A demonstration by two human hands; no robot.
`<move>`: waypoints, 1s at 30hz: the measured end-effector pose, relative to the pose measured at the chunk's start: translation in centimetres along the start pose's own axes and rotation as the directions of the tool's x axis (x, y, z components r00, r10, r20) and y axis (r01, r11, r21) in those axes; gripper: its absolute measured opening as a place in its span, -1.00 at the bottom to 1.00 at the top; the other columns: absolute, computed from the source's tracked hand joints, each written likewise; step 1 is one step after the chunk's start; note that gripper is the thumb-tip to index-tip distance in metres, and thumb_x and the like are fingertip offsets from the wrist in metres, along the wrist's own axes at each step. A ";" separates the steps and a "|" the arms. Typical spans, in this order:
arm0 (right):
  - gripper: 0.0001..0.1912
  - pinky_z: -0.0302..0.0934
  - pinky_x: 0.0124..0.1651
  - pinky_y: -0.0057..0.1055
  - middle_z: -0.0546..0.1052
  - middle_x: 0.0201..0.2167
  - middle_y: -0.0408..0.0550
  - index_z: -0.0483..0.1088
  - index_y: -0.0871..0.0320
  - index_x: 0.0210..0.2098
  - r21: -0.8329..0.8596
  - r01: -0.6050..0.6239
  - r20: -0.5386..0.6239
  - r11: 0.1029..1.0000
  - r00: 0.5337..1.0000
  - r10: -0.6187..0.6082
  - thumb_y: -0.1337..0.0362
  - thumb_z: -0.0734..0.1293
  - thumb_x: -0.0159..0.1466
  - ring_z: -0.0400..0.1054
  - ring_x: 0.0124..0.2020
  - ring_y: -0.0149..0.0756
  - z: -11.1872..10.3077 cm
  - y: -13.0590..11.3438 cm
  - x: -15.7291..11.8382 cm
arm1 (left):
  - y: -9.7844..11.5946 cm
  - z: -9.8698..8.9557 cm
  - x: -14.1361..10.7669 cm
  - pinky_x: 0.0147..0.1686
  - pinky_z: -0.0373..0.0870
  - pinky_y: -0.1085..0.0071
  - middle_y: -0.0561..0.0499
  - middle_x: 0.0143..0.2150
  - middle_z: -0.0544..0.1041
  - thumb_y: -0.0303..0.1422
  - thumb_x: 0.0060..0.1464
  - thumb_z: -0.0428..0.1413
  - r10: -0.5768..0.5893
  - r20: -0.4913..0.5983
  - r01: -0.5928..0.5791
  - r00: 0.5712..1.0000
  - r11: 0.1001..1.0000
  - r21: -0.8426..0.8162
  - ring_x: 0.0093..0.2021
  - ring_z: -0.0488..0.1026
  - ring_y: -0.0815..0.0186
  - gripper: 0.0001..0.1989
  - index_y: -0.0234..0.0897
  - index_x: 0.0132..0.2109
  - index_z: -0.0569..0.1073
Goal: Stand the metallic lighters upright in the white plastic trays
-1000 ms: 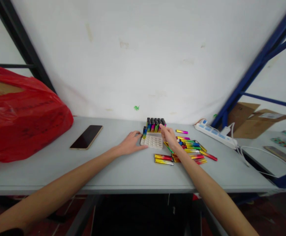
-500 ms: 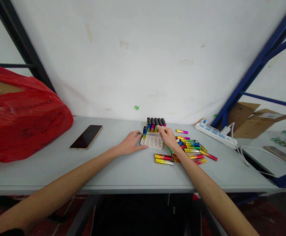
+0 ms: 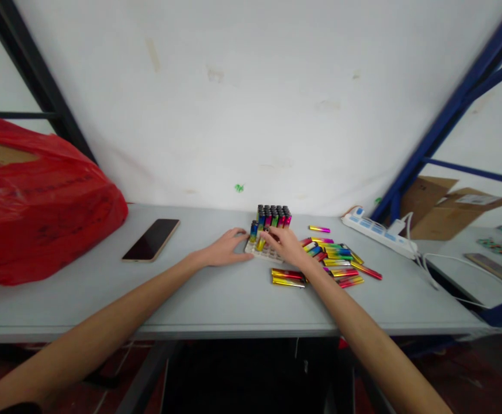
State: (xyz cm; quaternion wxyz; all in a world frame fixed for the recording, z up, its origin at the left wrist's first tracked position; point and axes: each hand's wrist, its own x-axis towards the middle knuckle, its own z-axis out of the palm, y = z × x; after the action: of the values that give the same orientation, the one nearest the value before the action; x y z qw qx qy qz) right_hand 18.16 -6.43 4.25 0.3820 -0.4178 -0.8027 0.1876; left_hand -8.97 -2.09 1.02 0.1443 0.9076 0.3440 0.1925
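On a grey table [image 3: 216,299], my right hand [image 3: 286,244] pinches a yellow lighter [image 3: 260,244], slightly tilted, over the left part of a white pocketed tray [image 3: 268,253]. My left hand [image 3: 227,247], thumb and fingers apart, rests at the tray's left edge. This looks like the placing step; it calls for lining the base up with a pocket near the standing blue lighters [image 3: 254,230]. Loose lighters [image 3: 339,261] lie right.

The grey table [image 3: 216,305] carries a red bag [image 3: 43,207], a phone [image 3: 151,240] (both left), a tray [image 3: 268,253], coloured sticks [image 3: 337,263], a power strip [image 3: 380,233].
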 end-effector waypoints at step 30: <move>-0.56 0.33 0.28 -0.10 0.64 0.25 0.39 0.57 0.30 0.29 -0.603 -0.494 -0.419 0.627 0.864 0.277 0.39 0.24 0.53 0.51 0.25 0.13 -9.6 8.8 -1.9 | 0.4 0.7 0.1 0.51 0.38 -0.05 -0.30 0.45 0.54 0.21 0.37 0.24 0.001 -0.059 0.001 0.998 1.000 0.022 0.46 0.46 -0.20 -0.32 -0.20 0.34 0.58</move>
State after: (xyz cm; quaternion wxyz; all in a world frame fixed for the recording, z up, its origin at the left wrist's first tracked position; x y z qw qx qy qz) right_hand 30.91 -3.02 4.02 0.2594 -0.7157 -0.6389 -0.1107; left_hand -8.34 -2.39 0.61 0.1243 0.9030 0.3502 0.2155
